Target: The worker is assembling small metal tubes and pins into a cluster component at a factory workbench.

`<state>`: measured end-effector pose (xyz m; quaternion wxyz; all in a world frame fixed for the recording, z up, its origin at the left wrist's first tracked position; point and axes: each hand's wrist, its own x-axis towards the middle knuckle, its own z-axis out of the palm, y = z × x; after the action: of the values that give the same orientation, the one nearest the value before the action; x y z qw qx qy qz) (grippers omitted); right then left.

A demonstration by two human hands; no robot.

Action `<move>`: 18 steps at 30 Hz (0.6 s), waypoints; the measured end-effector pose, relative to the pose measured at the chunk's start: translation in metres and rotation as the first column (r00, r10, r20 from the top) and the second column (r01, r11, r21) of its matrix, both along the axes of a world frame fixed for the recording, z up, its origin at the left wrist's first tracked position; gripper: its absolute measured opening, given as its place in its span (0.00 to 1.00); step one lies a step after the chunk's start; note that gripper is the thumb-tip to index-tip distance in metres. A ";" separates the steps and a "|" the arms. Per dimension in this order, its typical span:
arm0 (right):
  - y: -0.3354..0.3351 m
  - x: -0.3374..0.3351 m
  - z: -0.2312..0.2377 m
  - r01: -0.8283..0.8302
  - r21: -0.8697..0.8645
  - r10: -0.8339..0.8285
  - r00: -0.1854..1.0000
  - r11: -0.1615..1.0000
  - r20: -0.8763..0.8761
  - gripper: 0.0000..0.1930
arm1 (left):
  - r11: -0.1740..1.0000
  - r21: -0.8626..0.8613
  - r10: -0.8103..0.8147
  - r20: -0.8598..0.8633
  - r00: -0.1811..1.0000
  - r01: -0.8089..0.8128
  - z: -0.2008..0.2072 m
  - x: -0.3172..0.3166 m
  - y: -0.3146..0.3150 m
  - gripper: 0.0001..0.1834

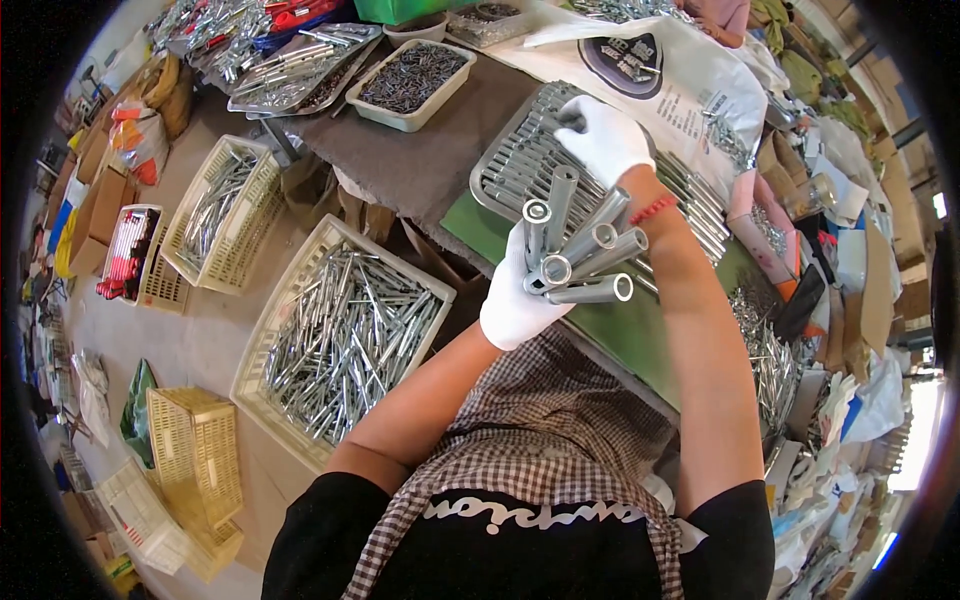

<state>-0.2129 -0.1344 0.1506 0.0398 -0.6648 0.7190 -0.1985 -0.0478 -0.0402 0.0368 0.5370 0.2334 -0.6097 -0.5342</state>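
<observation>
My left hand [517,303], in a white glove, is closed round a fanned bundle of several hollow metal tubes [588,241]. Their open ends face up toward me. Also gloved in white, my right hand [606,140] is over a grey tray [484,196] holding rows of similar tubes. Its thumb and forefinger are bent and apart, with no tube plainly between them; the other fingers are partly hidden. A green mat [628,335] lies under the tray on the bench.
A crate of metal rods [340,335] stands at left, with a smaller crate [222,210] beyond it. A tub of small dark parts [415,82] sits on the bench. Long rods [700,205] lie right of the tray, near a pink box [765,225] and a white sack [690,100].
</observation>
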 end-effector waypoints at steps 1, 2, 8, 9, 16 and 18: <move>0.004 -0.005 -0.001 -0.004 -0.059 0.009 0.997 0.998 0.078 0.16 | 1.000 0.015 -0.002 -0.014 1.000 0.002 -0.004 0.000 -0.001 0.49; 0.013 -0.007 0.005 -0.026 -0.157 0.052 0.985 0.987 0.165 0.17 | 1.000 0.018 0.010 -0.014 1.000 -0.010 -0.003 0.002 -0.002 0.49; 0.117 0.012 0.092 0.147 -0.549 0.386 0.564 0.823 0.730 0.25 | 0.998 0.035 0.046 -0.078 0.996 -0.043 0.016 0.002 0.002 0.43; 0.131 0.014 0.099 0.098 -0.561 0.430 0.539 0.822 0.724 0.26 | 0.998 0.037 0.045 -0.077 0.996 -0.042 0.018 0.003 0.002 0.43; 0.159 0.036 0.061 -0.213 -0.613 0.449 0.855 0.761 0.260 0.30 | 0.996 0.084 -0.016 0.158 0.987 0.002 0.048 0.012 0.002 0.35; 0.161 0.041 0.045 -0.126 -0.540 0.389 0.826 0.832 0.407 0.26 | 0.999 0.027 0.025 0.151 0.988 -0.029 0.041 0.007 0.003 0.36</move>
<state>-0.1723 0.0261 0.1955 0.0822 -0.6717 0.5088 -0.5322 -0.0408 -0.0374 0.0778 0.4932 0.2892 -0.6373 -0.5167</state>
